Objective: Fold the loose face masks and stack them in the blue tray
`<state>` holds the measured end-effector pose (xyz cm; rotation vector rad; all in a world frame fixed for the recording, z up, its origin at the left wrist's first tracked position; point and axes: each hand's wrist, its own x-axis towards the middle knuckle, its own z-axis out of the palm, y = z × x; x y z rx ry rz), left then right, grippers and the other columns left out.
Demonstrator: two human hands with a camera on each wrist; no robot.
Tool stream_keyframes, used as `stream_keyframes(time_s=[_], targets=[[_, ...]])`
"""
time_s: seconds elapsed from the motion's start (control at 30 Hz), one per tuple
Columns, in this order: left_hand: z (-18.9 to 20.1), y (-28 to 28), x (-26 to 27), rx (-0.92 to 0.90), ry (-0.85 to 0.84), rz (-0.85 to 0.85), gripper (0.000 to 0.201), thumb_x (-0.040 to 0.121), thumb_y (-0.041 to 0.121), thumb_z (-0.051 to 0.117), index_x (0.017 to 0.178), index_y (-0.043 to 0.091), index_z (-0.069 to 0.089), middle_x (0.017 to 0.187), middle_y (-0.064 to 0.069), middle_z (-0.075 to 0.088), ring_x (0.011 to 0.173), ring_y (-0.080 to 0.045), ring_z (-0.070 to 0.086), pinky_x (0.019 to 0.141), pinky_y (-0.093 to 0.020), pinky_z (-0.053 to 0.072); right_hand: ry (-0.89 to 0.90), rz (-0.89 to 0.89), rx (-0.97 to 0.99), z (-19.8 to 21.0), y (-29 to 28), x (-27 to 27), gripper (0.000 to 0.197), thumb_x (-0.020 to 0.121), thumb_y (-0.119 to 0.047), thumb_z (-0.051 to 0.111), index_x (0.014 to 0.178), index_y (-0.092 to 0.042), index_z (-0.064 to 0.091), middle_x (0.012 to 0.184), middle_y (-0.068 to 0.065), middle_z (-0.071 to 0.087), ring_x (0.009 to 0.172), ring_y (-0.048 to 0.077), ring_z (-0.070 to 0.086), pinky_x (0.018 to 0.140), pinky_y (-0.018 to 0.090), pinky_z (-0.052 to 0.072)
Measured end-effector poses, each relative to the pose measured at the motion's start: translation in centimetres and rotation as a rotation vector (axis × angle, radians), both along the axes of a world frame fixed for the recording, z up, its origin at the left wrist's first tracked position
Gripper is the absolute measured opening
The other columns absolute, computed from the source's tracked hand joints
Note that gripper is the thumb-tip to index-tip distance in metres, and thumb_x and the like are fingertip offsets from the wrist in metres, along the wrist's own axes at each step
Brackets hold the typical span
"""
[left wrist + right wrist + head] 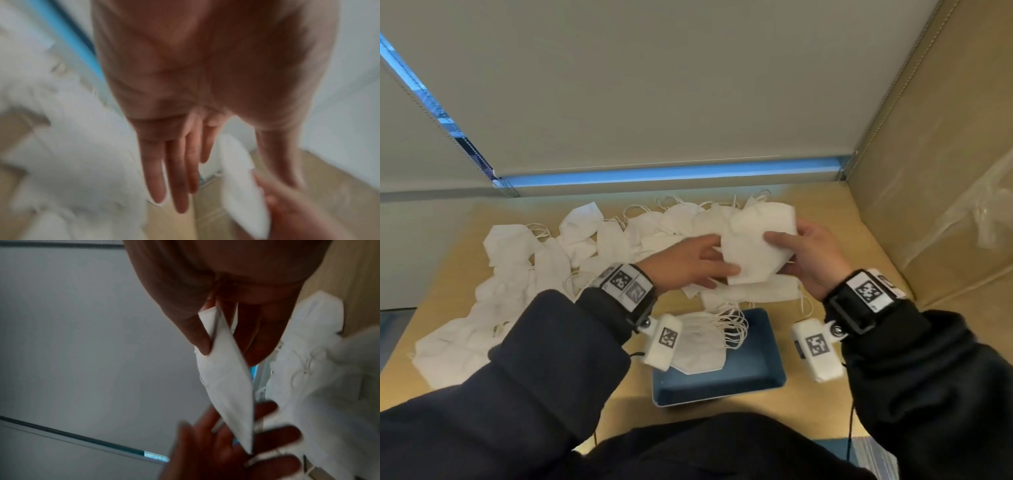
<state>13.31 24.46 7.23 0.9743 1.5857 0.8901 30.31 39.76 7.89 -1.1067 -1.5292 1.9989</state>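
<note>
Blurred: the left wrist view throughout; the heap of loose white fabric face masks point(68, 162) reads only as white smears, single masks not separable.

Hidden: the left part of the stack of folded white masks point(700, 344) in the blue rectangular plastic tray point(753, 373), behind the white wrist camera block point(662, 342).

Hidden: the right hand point(813, 255) fingers, behind the held white folded mask point(756, 243); only the thumb shows.

Cut off: the beige cardboard-like side panel point(941, 164), by the right edge.

Uncertain: whether the left hand point(688, 263) fingertips press the held mask or only lie under it, probably touching.
</note>
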Motion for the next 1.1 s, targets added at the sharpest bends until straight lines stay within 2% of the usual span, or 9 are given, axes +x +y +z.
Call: stream_keyframes(time_s=[0.07, 0.2, 0.33, 0.47, 0.6, 0.7, 0.87, 0.97, 1.1], targets=[[0.5, 0.9, 0.0, 0.07, -0.187, 0.204, 0.046, 0.097, 0.016, 0.067, 0.141, 0.015, 0.055, 0.126, -0.012, 0.07, 0.107, -0.031, 0.072, 0.083, -0.045, 0.062, 0.003, 0.053, -0.017, -0.9, -0.1, -2.1, 0.023, 0.092, -0.009, 0.07, 0.115, -0.012, 0.07, 0.108, 0.01, 0.076, 0.098, 0.031, 0.073, 0.064, 0.039, 0.061], [-0.4, 1.2, -2.4, 0.092, -0.124, 0.479, 0.044, 0.095, 0.004, 0.065, 0.137, 0.013, 0.057, 0.13, -0.011, 0.066, 0.104, -0.032, 0.071, 0.061, -0.036, 0.061, -0.07, 0.063, 0.023, -2.6, 2.2, -4.6, 0.029, 0.094, -0.035, 0.07, 0.112, -0.013, 0.07, 0.104, 0.009, 0.076, 0.09, 0.028, 0.074, 0.075, 0.045, 0.062], [-2.0, -0.3, -5.8, 0.063, -0.193, 0.651, 0.051, 0.088, 0.007, 0.075, 0.135, 0.012, 0.057, 0.131, -0.014, 0.065, 0.105, -0.036, 0.069, 0.064, -0.035, 0.058, -0.358, -0.061, 0.231, -6.5, 8.7, -5.6, 0.026, 0.088, -0.024, 0.074, 0.113, -0.017, 0.068, 0.117, 0.013, 0.071, 0.102, 0.031, 0.069, 0.087, 0.047, 0.059], [-3.6, -1.4, -7.8, -0.017, -0.254, 0.707, 0.035, 0.09, 0.004, 0.073, 0.124, 0.001, 0.065, 0.121, -0.022, 0.071, 0.096, -0.034, 0.069, 0.085, -0.045, 0.055, -0.705, 0.024, 0.411, -9.5, 13.9, -6.6, 0.049, 0.09, -0.02, 0.072, 0.137, -0.013, 0.057, 0.137, 0.017, 0.059, 0.12, 0.036, 0.059, 0.096, 0.04, 0.05], [-4.8, -1.8, -9.1, -0.065, -0.284, 0.736, 0.031, 0.09, 0.007, 0.074, 0.119, -0.004, 0.069, 0.117, -0.022, 0.072, 0.09, -0.028, 0.068, 0.06, -0.026, 0.054, -0.843, 0.19, 0.477, -11.7, 15.9, -8.6, 0.056, 0.093, -0.029, 0.069, 0.138, -0.001, 0.052, 0.138, 0.019, 0.057, 0.12, 0.041, 0.058, 0.088, 0.039, 0.048], [-5.5, -1.3, -9.4, -0.075, -0.259, 0.734, 0.038, 0.088, 0.01, 0.076, 0.125, 0.006, 0.068, 0.117, -0.013, 0.075, 0.097, -0.026, 0.073, 0.063, -0.027, 0.057, -0.935, 0.27, 0.579, -13.0, 16.3, -9.5, 0.067, 0.083, -0.032, 0.08, 0.135, -0.004, 0.05, 0.137, 0.02, 0.053, 0.117, 0.039, 0.059, 0.082, 0.038, 0.047], [-6.0, 0.2, -9.2, -0.056, -0.215, 0.754, 0.059, 0.074, 0.019, 0.086, 0.129, 0.012, 0.066, 0.119, -0.011, 0.074, 0.114, -0.041, 0.068, 0.1, -0.065, 0.049, -0.835, 0.194, 0.363, -13.3, 17.2, -8.1, 0.065, 0.081, -0.012, 0.082, 0.14, -0.004, 0.055, 0.132, 0.016, 0.064, 0.116, 0.036, 0.062, 0.09, 0.039, 0.051], [-5.4, 1.2, -8.7, -0.005, -0.18, 0.771, 0.034, 0.079, 0.017, 0.084, 0.112, 0.011, 0.074, 0.112, -0.011, 0.077, 0.11, -0.036, 0.071, 0.1, -0.061, 0.051, -0.615, 0.053, 0.181, -11.0, 16.7, -5.9, 0.044, 0.085, -0.02, 0.079, 0.124, -0.007, 0.067, 0.102, 0.011, 0.071, 0.084, 0.028, 0.063, 0.075, 0.038, 0.052], [-4.4, 2.3, -7.9, 0.126, -0.235, 0.819, 0.033, 0.083, 0.013, 0.081, 0.114, 0.005, 0.074, 0.111, -0.011, 0.077, 0.105, -0.029, 0.074, 0.098, -0.052, 0.056, -0.324, 0.029, -0.002, -6.0, 13.8, -3.1, 0.028, 0.088, -0.016, 0.074, 0.115, -0.01, 0.067, 0.084, 0.005, 0.064, 0.062, 0.019, 0.056, 0.051, 0.03, 0.052]])
